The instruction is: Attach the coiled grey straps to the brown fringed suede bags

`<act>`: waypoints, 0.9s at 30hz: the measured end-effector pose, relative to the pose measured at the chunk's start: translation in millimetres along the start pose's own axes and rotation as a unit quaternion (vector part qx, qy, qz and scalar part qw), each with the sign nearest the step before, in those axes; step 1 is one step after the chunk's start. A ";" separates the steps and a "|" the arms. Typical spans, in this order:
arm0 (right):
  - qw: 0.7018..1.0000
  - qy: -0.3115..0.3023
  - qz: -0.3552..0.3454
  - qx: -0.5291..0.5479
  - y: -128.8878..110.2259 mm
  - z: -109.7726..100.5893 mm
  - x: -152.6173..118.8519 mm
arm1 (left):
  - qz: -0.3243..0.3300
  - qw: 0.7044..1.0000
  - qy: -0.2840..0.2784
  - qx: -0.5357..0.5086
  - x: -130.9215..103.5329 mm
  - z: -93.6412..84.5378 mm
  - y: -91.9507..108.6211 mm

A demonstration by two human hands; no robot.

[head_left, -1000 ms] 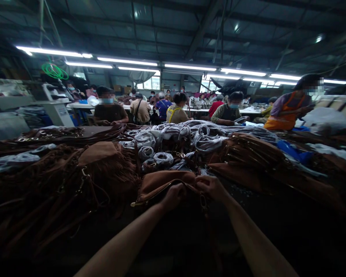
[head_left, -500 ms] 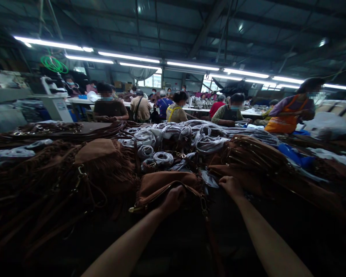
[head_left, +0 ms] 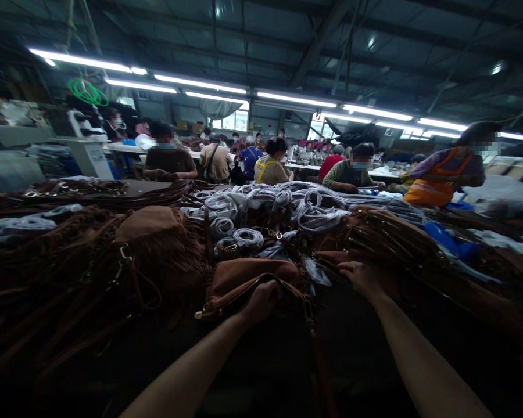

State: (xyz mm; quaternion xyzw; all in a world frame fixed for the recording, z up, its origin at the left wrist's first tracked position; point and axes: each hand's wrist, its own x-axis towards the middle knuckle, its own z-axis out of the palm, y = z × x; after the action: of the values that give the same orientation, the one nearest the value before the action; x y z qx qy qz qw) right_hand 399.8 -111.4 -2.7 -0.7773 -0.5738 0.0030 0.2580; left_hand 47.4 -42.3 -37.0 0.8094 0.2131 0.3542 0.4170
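A brown handbag (head_left: 253,273) with a zip along its mouth lies in front of me, its opening facing my side. My left hand (head_left: 264,299) is closed at the bag's open edge, and its fingertips are partly hidden inside the mouth. A gold clasp and a dark strap (head_left: 318,360) hang from the bag's right end. To the right, my right hand (head_left: 359,276) is beside a pile of brown bags (head_left: 379,235), its fingers curled together. Whatever those fingers hold, if anything, is too dark to make out. A clear plastic piece (head_left: 317,271) lies between handbag and right hand.
Fringed brown bags (head_left: 157,226) are heaped on the left. Coiled straps in pale wrapping (head_left: 248,238) lie behind the handbag. A blue object (head_left: 451,241) rests on the right. Several co-workers sit beyond the table, and a person in an orange apron (head_left: 436,180) stands at right.
My right hand has shifted a little to the right, away from the plastic piece. My left hand stays at the handbag's mouth. The view has tilted slightly.
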 end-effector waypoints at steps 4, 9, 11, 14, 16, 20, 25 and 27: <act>0.996 0.027 -0.008 -0.083 -5.4 -0.1 3.3 | 0.002 1.000 -0.002 -0.012 -0.2 1.6 -4.8; 0.989 0.047 -0.026 -0.135 -9.2 1.9 8.3 | 0.001 1.000 0.002 -0.019 -0.2 1.2 -5.3; 0.988 0.049 -0.030 -0.143 -9.3 0.8 9.9 | 0.001 1.000 0.002 -0.016 0.0 1.0 -5.4; 0.990 0.050 -0.025 -0.130 -9.5 -2.5 9.9 | 0.006 1.000 0.006 -0.012 0.1 1.2 -6.2; 0.991 0.055 -0.012 -0.119 -11.2 -4.7 7.2 | 0.010 1.000 0.008 -0.011 0.2 1.3 -6.1; 0.996 0.071 0.017 -0.051 -21.8 -7.3 -6.4 | 0.000 1.000 0.011 -0.003 0.6 0.6 -3.8; 0.982 0.173 0.079 -0.021 -33.7 -6.1 -25.0 | 0.008 1.000 0.005 -0.005 0.8 -1.3 -1.3; 0.980 0.173 0.102 0.006 -33.4 -2.8 -28.4 | 0.016 1.000 0.001 -0.014 0.7 -1.3 -1.5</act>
State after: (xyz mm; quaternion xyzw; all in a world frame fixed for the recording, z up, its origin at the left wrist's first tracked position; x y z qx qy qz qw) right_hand 361.2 -130.9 5.0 -0.8191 -0.4378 -0.1018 0.3565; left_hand 46.8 -40.3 -37.4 0.8062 0.1958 0.3645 0.4229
